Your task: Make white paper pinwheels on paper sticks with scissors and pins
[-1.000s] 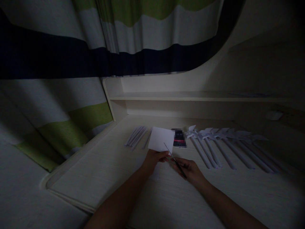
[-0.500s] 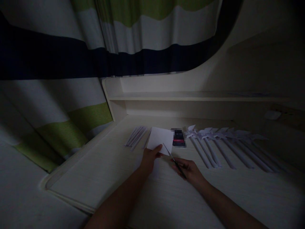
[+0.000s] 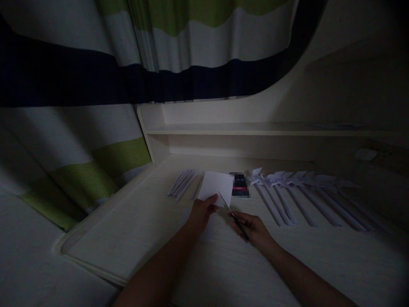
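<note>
A square sheet of white paper (image 3: 214, 184) is pinched along its near edge by my left hand (image 3: 203, 212), thumb on top. My right hand (image 3: 252, 229) is closed round dark-handled scissors (image 3: 238, 225). Their thin metal tip points away from me and to the left, lying over the paper's near part beside my left thumb. It is too dark to tell whether the blades are apart. Just beyond the sheet's right edge lies a dark, blurred-out item (image 3: 239, 187) with a red band.
Rolled white paper sticks (image 3: 183, 183) lie to the left of the sheet. On the right, several white paper pinwheels on sticks (image 3: 298, 192) lie in a row. A shelf (image 3: 243, 129) runs along the back of the pale desk (image 3: 134, 238); a striped curtain (image 3: 121, 157) hangs at left.
Almost nothing has moved. Both hands, the paper and the scissors keep nearly the same places, with only a very slight shift of the sheet.
</note>
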`<action>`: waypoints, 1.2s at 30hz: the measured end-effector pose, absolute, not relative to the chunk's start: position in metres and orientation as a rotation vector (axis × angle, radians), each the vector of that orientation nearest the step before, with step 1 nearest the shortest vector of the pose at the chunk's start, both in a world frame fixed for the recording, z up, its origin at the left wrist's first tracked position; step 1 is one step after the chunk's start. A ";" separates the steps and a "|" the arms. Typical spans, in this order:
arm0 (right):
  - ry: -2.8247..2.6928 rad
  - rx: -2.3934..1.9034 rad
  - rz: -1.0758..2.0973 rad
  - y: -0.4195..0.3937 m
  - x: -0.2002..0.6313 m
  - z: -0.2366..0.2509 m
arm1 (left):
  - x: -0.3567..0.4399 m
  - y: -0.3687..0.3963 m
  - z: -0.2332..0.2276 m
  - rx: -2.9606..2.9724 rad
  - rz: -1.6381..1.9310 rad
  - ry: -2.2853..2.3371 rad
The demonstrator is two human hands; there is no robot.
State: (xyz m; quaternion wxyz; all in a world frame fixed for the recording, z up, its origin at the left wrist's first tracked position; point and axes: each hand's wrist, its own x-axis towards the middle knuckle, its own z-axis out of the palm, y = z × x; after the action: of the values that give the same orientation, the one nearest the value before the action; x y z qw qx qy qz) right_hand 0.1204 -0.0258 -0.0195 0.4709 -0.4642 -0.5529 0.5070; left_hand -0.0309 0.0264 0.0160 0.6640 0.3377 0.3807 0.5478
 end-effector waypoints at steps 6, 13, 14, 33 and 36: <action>-1.372 -1.163 1.233 -0.026 0.120 -0.017 | -0.031 0.025 0.018 0.779 1.232 0.868; -1.402 -1.153 1.214 -0.024 0.120 -0.022 | -0.032 0.027 0.013 0.771 1.250 0.897; -1.417 -1.153 1.208 -0.024 0.120 -0.023 | -0.032 0.028 0.012 0.767 1.253 0.894; -1.255 -1.203 1.241 -0.018 0.119 -0.028 | -0.042 0.038 0.017 0.622 1.362 0.807; -1.066 -1.160 1.219 -0.017 0.126 -0.017 | -0.042 0.036 0.017 0.725 1.321 0.781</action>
State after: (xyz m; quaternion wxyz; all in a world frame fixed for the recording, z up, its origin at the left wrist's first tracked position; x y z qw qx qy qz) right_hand 0.1260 -0.0168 -0.0166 0.5434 -0.4889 -0.4492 0.5137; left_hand -0.0422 0.0361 0.0165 0.6610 0.3204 0.3453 0.5841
